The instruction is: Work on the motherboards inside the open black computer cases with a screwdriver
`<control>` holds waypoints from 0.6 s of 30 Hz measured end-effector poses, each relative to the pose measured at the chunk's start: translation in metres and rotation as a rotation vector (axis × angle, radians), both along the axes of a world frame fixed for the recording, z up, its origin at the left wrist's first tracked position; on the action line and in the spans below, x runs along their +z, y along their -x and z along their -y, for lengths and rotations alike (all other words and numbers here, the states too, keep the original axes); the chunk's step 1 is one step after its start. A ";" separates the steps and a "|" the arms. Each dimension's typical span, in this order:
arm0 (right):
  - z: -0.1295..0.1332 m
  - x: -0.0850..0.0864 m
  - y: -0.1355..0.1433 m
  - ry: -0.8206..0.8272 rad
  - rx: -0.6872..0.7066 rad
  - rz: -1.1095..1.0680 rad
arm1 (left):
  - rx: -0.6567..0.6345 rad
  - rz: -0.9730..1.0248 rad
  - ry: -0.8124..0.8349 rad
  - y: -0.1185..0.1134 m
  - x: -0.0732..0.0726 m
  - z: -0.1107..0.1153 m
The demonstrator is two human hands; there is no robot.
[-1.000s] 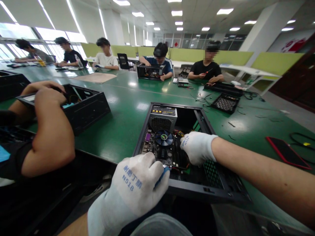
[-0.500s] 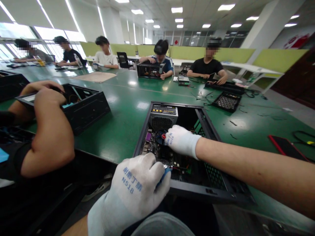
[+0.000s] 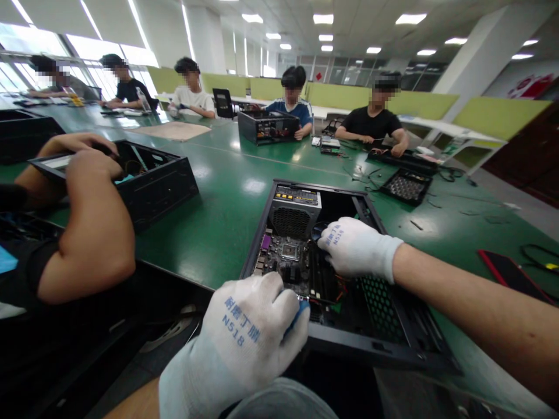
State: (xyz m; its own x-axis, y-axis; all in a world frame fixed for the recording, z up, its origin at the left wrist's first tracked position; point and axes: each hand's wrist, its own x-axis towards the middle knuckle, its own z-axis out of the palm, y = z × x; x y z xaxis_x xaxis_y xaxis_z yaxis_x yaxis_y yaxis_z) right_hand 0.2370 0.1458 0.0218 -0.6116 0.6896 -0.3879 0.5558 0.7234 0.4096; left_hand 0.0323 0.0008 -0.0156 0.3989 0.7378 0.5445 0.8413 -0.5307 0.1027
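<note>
In front of me an open black computer case (image 3: 349, 337) lies on its side. My right hand (image 3: 349, 247), in a white glove, is closed on a CPU cooler fan (image 3: 321, 230), mostly hidden by the fingers. The fan is off the motherboard (image 3: 279, 273), whose CPU socket (image 3: 289, 251) lies bare to the left. At the case's near edge, my gloved left hand (image 3: 253, 331) is closed. Something blue shows between its thumb and fingers; what it holds, if anything, is unclear. A power supply (image 3: 294, 209) sits at the case's far left.
At left, a co-worker's bare arms reach into another case (image 3: 161, 192). Across the green table (image 3: 218, 192), several people sit with computer parts. A black tray (image 3: 406, 186) and loose cables lie far right, with a red-edged black panel (image 3: 510, 273) nearer.
My right hand has moved right with the cooler fan, uncovering the CPU socket. My left hand stays at the case's near edge. Across the table, a person's case has shifted.
</note>
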 end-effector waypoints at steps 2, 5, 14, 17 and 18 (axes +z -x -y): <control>-0.004 0.001 0.001 -0.011 -0.035 0.031 | 0.001 -0.001 -0.015 0.000 0.000 0.000; -0.017 -0.003 0.001 -0.036 -0.088 0.050 | -0.004 -0.006 -0.014 0.000 -0.001 0.001; -0.056 -0.012 -0.008 -0.149 -0.227 0.053 | 0.004 -0.002 -0.030 0.000 -0.001 0.000; -0.050 -0.008 -0.010 -0.194 -0.215 0.025 | 0.000 0.003 -0.025 0.000 -0.001 0.000; -0.048 -0.006 -0.012 -0.211 -0.207 0.012 | -0.002 0.004 -0.023 0.000 0.000 0.000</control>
